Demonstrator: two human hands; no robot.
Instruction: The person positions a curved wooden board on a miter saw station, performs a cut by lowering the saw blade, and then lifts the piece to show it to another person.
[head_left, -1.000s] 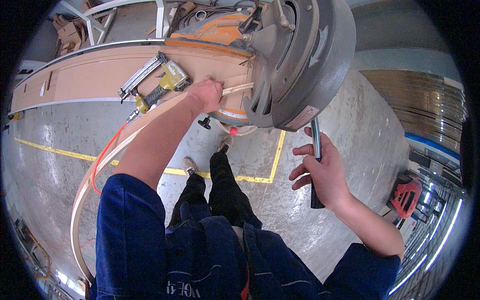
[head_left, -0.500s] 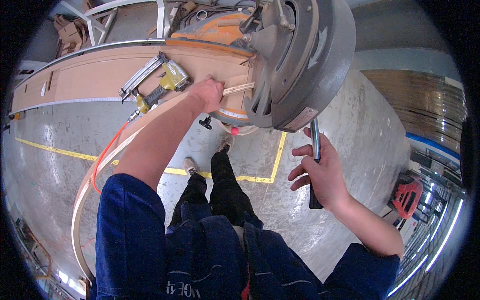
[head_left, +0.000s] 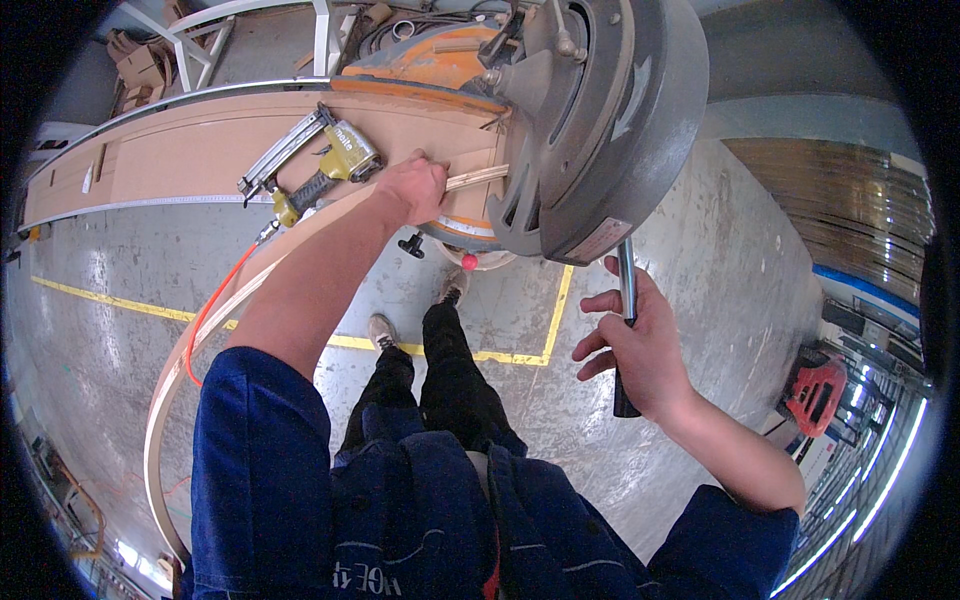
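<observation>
My left hand [head_left: 415, 188] is closed on a long pale wooden strip [head_left: 472, 178] that lies on the cardboard-covered saw table [head_left: 150, 150] and curves back along my left side. Its far end runs toward the grey guard of a miter saw [head_left: 625, 130]. My right hand [head_left: 635, 345] holds the saw's silver and black handle [head_left: 627, 285] loosely against palm and thumb, with the other fingers partly spread. A yellow and silver nail gun [head_left: 345, 155] lies just left of my left hand, with an orange hose [head_left: 205, 305] trailing from it toward me.
Behind the table stand white metal frames [head_left: 321, 40] beside cardboard pieces [head_left: 140, 68] and coiled cables. A pink knob [head_left: 469, 262] sticks out under the saw. Yellow tape [head_left: 554, 315] marks the floor around my feet. Stacked sheets [head_left: 820, 200] and a red machine [head_left: 812, 395] are at the right.
My right hand and the saw handle have shifted very slightly left. My left hand, the strip and the nail gun stay in place.
</observation>
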